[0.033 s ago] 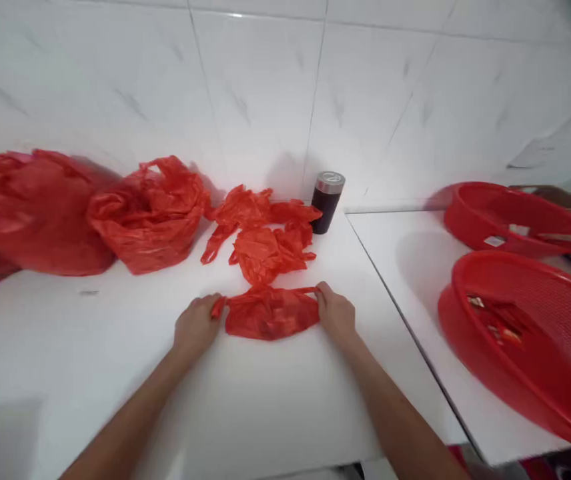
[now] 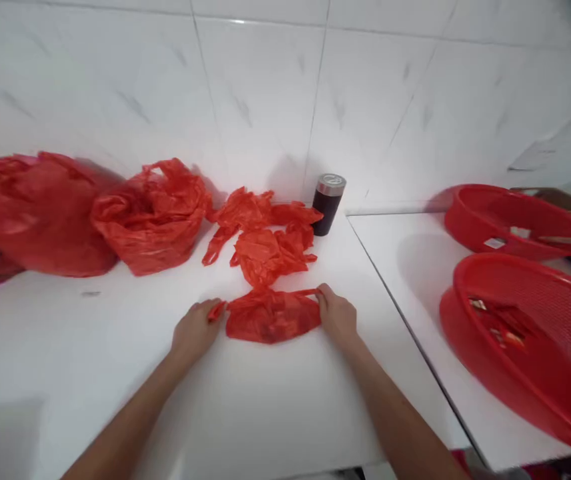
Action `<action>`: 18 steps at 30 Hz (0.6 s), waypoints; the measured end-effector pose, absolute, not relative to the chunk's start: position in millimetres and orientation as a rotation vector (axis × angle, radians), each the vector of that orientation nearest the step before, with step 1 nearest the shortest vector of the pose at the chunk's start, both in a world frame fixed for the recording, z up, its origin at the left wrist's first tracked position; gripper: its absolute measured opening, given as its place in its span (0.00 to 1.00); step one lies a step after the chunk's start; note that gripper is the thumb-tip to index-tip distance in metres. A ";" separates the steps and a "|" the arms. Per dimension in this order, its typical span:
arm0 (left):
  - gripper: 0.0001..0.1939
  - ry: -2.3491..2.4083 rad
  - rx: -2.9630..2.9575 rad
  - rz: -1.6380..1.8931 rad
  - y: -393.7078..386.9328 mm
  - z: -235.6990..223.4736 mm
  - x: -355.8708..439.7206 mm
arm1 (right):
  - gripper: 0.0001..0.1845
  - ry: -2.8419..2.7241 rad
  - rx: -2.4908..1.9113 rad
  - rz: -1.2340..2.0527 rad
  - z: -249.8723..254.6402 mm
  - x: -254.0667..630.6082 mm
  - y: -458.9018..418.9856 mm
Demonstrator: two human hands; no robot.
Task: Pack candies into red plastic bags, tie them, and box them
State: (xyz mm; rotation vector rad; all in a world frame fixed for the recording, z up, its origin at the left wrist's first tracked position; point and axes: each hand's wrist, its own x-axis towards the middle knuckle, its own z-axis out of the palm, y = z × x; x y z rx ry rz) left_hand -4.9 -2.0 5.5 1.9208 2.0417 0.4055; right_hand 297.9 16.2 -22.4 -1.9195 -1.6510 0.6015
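Both hands, left (image 2: 195, 331) and right (image 2: 336, 315), unmoved on red bag (image 2: 271, 317)

The person's bare left forearm (image 2: 120, 420) and right forearm (image 2: 400, 417) rise from the lower edge of the frame, slim and smooth, narrowing at the wrists into a compact left hand (image 2: 195, 331) and right hand (image 2: 336, 315).

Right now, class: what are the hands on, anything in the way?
Left hand on one handle, right hand on the other, of a flattened red plastic bag. Crumpled red bags beyond.
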 end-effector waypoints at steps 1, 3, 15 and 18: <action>0.18 2.034 1.927 0.419 -4.0 11.3 -8.9 | 0.11 -1.657 -1.894 0.622 -20.8 298.7 15.6; 0.18 2.029 1.965 0.475 -7.5 23.7 -11.4 | 0.11 -1.667 -1.821 0.681 -16.8 301.9 15.0; 0.07 1.652 2.230 0.463 -8.8 48.5 62.4 | 0.20 -1.640 -1.432 0.712 26.8 313.7 33.9; 0.10 1.745 2.074 0.473 -33.8 55.9 20.1 | 0.14 -1.758 -1.360 0.596 27.5 291.0 41.3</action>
